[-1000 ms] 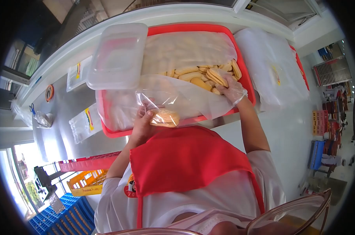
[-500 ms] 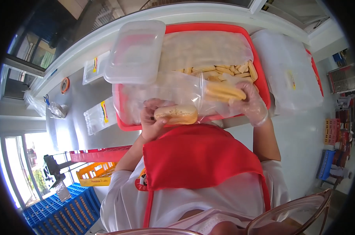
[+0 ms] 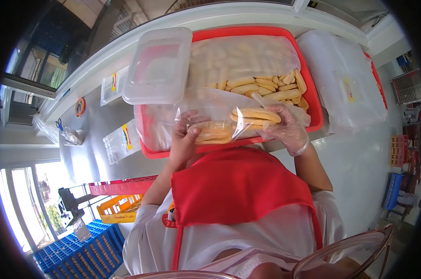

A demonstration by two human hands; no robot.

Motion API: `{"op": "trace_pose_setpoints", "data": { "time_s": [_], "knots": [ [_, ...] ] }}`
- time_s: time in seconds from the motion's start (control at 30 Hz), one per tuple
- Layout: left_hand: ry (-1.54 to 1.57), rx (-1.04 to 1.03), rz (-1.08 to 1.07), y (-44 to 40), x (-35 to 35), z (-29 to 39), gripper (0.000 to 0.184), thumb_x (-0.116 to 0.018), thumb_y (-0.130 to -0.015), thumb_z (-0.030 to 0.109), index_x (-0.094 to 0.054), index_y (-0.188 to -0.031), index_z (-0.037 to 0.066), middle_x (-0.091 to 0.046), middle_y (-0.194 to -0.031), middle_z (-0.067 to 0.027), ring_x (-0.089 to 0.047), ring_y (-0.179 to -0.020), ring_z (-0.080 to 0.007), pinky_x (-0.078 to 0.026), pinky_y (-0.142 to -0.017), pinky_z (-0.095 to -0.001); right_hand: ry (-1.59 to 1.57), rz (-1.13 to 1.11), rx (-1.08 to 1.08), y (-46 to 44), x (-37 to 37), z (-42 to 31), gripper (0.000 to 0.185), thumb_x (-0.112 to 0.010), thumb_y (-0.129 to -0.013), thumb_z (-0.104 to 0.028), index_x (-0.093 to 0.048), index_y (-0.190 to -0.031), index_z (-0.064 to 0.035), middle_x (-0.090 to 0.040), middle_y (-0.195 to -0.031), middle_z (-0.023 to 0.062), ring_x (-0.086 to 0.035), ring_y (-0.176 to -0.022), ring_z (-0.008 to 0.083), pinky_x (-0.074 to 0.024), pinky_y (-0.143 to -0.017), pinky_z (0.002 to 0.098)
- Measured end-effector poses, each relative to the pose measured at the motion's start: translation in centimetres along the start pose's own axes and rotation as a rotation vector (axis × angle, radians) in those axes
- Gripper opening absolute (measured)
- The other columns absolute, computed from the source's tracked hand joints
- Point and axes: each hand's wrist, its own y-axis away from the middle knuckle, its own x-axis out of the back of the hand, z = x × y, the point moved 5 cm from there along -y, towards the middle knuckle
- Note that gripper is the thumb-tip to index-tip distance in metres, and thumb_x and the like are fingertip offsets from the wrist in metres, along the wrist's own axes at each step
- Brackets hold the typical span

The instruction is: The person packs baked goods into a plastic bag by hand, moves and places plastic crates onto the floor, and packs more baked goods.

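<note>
My bare left hand [image 3: 184, 139] is wrapped round the closed end of a clear plastic bag [image 3: 229, 109], where some ladyfinger biscuits [image 3: 213, 134] lie inside. In my right hand [image 3: 290, 131], covered by a clear plastic glove, is a small stack of ladyfingers [image 3: 254, 116], which reaches into the bag's right part. Behind my hands is a red tray [image 3: 315, 95] filled with loose ladyfingers [image 3: 266, 86]. A translucent sheet [image 3: 247, 53] covers the tray's far part, and more plastic lies over its front left.
A translucent plastic tub [image 3: 157, 65] overlaps the tray's left corner. Two labelled bags [image 3: 122, 139], an orange tape roll [image 3: 80, 107] and blue-handled scissors [image 3: 59, 124] lie on the metal table at left. A plastic-covered red tray [image 3: 375, 69] stands right. Blue crates [image 3: 80, 246] stand lower left.
My right hand has moved slightly left, bringing its ladyfingers further into the bag beside the others. My left hand has shifted a little to the right, its thumb over the bagged biscuits.
</note>
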Motion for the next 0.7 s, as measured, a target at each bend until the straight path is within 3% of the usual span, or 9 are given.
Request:
{"op": "trace_pose_setpoints", "data": {
  "time_s": [0.1,0.17,0.23,0.3,0.33,0.47,0.63,0.7],
  "knots": [
    [-0.012,0.111,-0.060,0.1,-0.3,-0.3,0.059,-0.067,-0.076,0.028,-0.037,-0.121,0.005,-0.053,-0.111,-0.0158,-0.053,-0.102,-0.0239,-0.046,-0.086,-0.0374,-0.075,0.030,0.083,-0.1,0.4,0.0,0.045,-0.061,-0.074,0.005,-0.047,-0.113,-0.0095,-0.055,-0.085,0.0062,-0.051,-0.066,0.0109,-0.0424,-0.057,0.0238],
    [0.080,0.186,-0.035,0.5,-0.8,-0.4,0.067,-0.070,-0.073,0.034,-0.036,-0.122,0.003,-0.054,-0.110,-0.0169,-0.053,-0.103,-0.0259,-0.046,-0.087,-0.0376,-0.054,0.039,0.068,-0.4,0.6,0.3,0.044,-0.061,-0.073,0.005,-0.047,-0.113,-0.0086,-0.053,-0.093,0.0056,-0.050,-0.077,0.0119,-0.0430,-0.066,0.0256],
    [0.058,0.168,-0.037,0.3,-1.0,-0.5,0.063,-0.067,-0.076,0.030,-0.036,-0.123,0.003,-0.054,-0.110,-0.0177,-0.052,-0.104,-0.0262,-0.045,-0.088,-0.0384,0.023,0.036,0.013,-0.5,0.7,0.7,0.043,-0.061,-0.072,0.005,-0.049,-0.112,-0.0073,-0.052,-0.106,0.0051,-0.050,-0.095,0.0137,-0.0439,-0.080,0.0281],
    [-0.008,0.172,-0.013,0.0,-0.8,-0.9,0.060,-0.065,-0.078,0.028,-0.035,-0.124,0.003,-0.054,-0.110,-0.0178,-0.053,-0.104,-0.0263,-0.045,-0.089,-0.0386,0.024,0.040,-0.002,-0.5,0.6,1.0,0.043,-0.061,-0.072,0.005,-0.049,-0.112,-0.0068,-0.050,-0.111,0.0050,-0.049,-0.101,0.0145,-0.0439,-0.085,0.0285],
    [-0.096,0.158,-0.058,0.1,-0.9,-0.8,0.058,-0.058,-0.083,0.032,-0.032,-0.126,0.003,-0.052,-0.113,-0.0178,-0.051,-0.106,-0.0274,-0.043,-0.090,-0.0404,0.021,0.020,0.025,-0.6,0.4,0.9,0.045,-0.061,-0.072,0.006,-0.048,-0.114,-0.0072,-0.051,-0.107,0.0043,-0.049,-0.097,0.0135,-0.0434,-0.081,0.0273],
    [0.201,0.277,-0.041,0.6,-1.8,-1.1,0.068,-0.043,-0.085,0.050,-0.022,-0.132,0.005,-0.043,-0.123,-0.0184,-0.044,-0.113,-0.0311,-0.040,-0.094,-0.0447,0.097,-0.108,0.136,-0.8,-0.5,0.9,0.052,-0.056,-0.076,0.008,-0.043,-0.124,-0.0092,-0.054,-0.087,-0.0003,-0.051,-0.073,0.0086,-0.0420,-0.062,0.0218],
    [0.354,0.348,0.055,0.8,-2.4,-1.6,0.079,-0.031,-0.082,0.063,-0.013,-0.137,0.010,-0.031,-0.133,-0.0192,-0.037,-0.119,-0.0351,-0.036,-0.096,-0.0466,0.217,-0.294,-0.080,-1.3,-0.3,1.0,0.049,-0.048,-0.082,0.004,-0.038,-0.129,-0.0070,-0.054,-0.084,-0.0012,-0.054,-0.077,0.0095,-0.0428,-0.076,0.0231],
    [0.466,0.340,-0.035,0.7,-2.4,-1.3,0.078,-0.039,-0.082,0.058,-0.012,-0.137,0.011,-0.031,-0.133,-0.0178,-0.039,-0.118,-0.0329,-0.037,-0.096,-0.0459,0.186,-0.269,-0.012,-2.2,0.5,1.6,0.047,-0.047,-0.083,0.002,-0.038,-0.129,-0.0063,-0.054,-0.082,-0.0004,-0.054,-0.077,0.0096,-0.0433,-0.076,0.0239]
  ]
}}
